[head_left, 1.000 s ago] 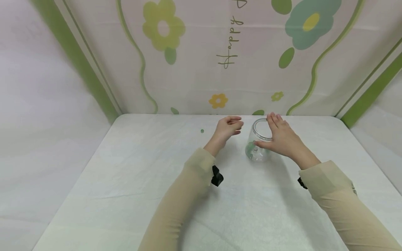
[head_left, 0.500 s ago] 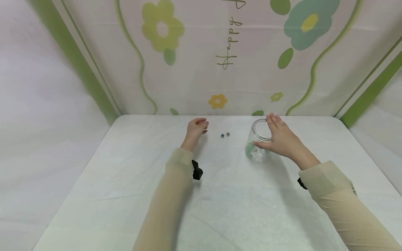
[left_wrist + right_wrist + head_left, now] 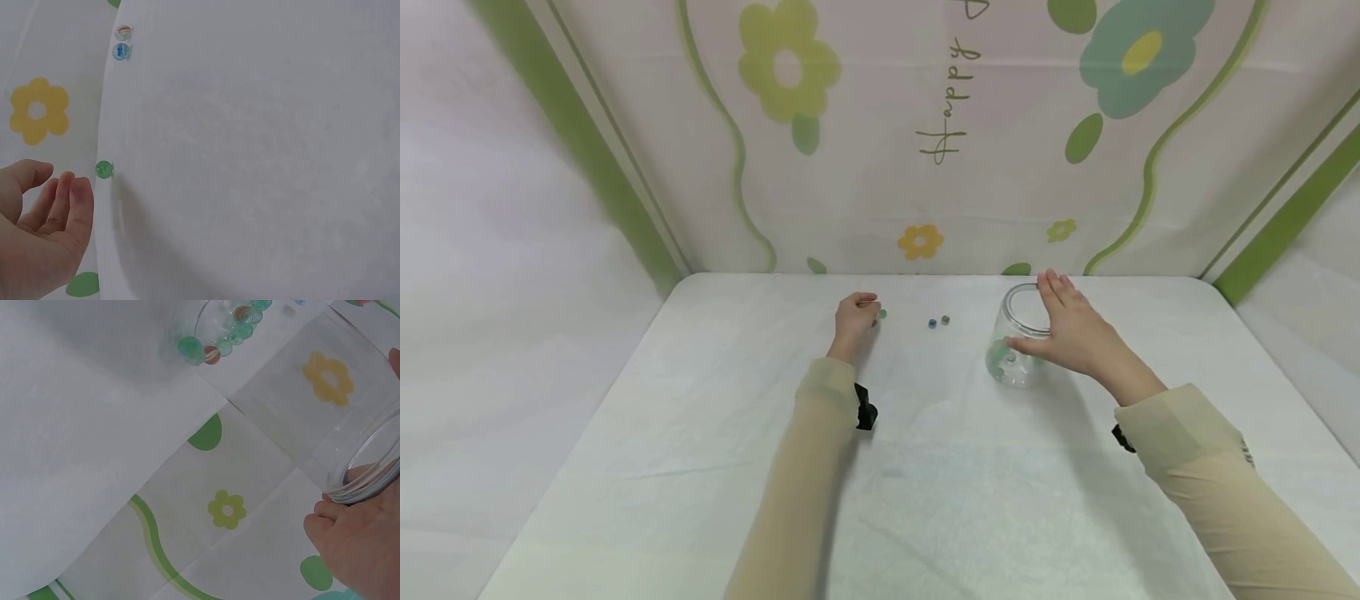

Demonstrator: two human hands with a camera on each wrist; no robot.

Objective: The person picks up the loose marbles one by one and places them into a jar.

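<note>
My left hand (image 3: 853,323) is low over the table, its fingertips right at a green marble (image 3: 883,314). In the left wrist view the thumb and fingers are loosely bent with a gap between them, and the green marble (image 3: 104,169) lies just past the fingertips. To its right in the head view are a blue marble (image 3: 932,323) and a clear marble with an orange streak (image 3: 124,32), side by side. My right hand (image 3: 1077,333) holds a clear jar (image 3: 1017,371) near its rim, thumb on one side and fingers on the other. Several mostly green marbles (image 3: 190,349) lie inside the jar.
The white-covered table (image 3: 760,417) ends at a back edge close behind the marbles and the jar. A flower-printed cloth (image 3: 865,192) hangs upright behind it, with white side walls (image 3: 512,292) left and right. Black wrist cameras (image 3: 866,410) show under the sleeves.
My left hand has moved left from beside the jar, uncovering the blue and clear marbles, then down to the green marble. My right hand and the jar have stayed in place.
</note>
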